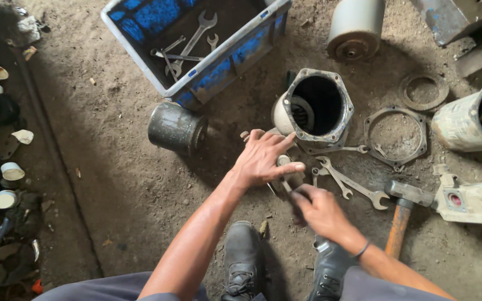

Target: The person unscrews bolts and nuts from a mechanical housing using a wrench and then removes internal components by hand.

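small metal part (283, 161) on the dirt floor (124, 184), under the left hand's fingers | left hand (263, 159) spread over it | right hand (319, 212) closed on a thin dark tool (287, 187), just right | open housing (316, 106) just beyond | spanners (352, 184), hammer (403, 212) right
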